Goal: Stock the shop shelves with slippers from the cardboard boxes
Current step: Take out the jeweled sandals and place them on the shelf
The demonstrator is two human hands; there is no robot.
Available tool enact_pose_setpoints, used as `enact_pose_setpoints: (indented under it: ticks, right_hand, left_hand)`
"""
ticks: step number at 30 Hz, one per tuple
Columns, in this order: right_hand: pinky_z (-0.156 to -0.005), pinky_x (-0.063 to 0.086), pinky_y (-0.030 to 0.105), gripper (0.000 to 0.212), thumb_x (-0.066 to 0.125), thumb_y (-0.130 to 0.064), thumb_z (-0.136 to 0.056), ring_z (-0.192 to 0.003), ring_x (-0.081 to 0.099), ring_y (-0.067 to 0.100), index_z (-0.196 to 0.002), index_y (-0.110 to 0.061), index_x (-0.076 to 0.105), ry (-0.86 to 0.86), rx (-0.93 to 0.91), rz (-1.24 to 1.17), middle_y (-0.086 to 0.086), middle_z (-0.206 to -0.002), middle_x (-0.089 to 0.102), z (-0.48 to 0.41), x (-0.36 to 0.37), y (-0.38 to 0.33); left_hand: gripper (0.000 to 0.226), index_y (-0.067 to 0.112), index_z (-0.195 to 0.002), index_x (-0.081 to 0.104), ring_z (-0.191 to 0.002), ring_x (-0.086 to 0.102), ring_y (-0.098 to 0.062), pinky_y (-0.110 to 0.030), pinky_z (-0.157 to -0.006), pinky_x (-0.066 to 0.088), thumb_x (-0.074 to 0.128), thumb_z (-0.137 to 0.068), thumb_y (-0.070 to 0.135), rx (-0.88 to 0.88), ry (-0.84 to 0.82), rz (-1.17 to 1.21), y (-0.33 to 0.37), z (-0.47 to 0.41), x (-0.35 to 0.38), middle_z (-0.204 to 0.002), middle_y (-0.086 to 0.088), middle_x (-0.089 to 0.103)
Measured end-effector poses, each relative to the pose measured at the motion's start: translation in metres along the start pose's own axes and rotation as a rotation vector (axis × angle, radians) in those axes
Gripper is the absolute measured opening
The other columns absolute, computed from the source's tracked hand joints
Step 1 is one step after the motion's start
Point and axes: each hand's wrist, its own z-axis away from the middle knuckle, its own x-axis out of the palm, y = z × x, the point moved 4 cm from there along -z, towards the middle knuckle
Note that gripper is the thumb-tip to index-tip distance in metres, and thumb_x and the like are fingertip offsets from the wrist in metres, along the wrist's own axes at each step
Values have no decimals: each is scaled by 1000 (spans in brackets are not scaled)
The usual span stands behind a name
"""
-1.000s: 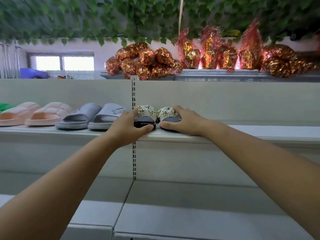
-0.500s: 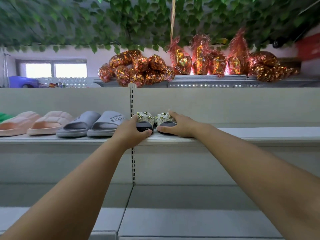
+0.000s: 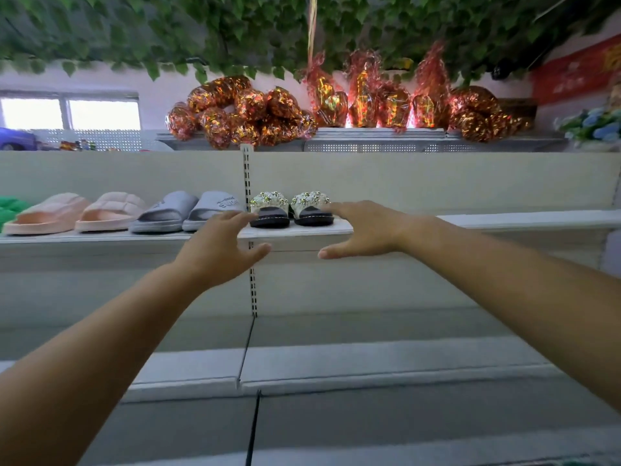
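A pair of black slippers with beaded white straps (image 3: 290, 210) stands side by side on the upper white shelf (image 3: 504, 220), just right of the slotted upright. My left hand (image 3: 221, 247) hovers in front of the left slipper, fingers spread and holding nothing. My right hand (image 3: 363, 230) hangs in front of the right slipper, also with relaxed fingers and apart from it. No cardboard box is in view.
Left of the beaded pair on the same shelf stand grey slippers (image 3: 188, 211), pink slippers (image 3: 80, 213) and a bit of a green one (image 3: 10, 206). A lower shelf (image 3: 369, 368) runs below. Foil-wrapped red and gold bundles (image 3: 336, 109) sit on top under hanging leaves.
Both hands have let go of the beaded slippers and drawn back toward me. The pair stays on the shelf.
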Motion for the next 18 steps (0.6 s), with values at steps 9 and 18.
enact_pose_setpoints:
  ticks: [9,18]
  right_hand:
    - [-122,24,33,98,70,-65,-83,-151,28,13,-161,-29,22,23,0,-19,-8,-165,29,96,45,-60]
    - [-121,30,40,98,71,-58,-87,-151,26,15,-162,-33,14,-41,-45,-182,-6,-166,26,173,120,-112]
  left_hand:
    - [74,28,-152,43,-144,36,-18,-45,-115,39,62,-89,62,103,-78,-79,12,118,-19,-154,4,44]
    - [77,27,-155,38,-143,38,-20,-42,-112,39,54,-91,66,37,-139,-150,15,241,-10,-156,3,44]
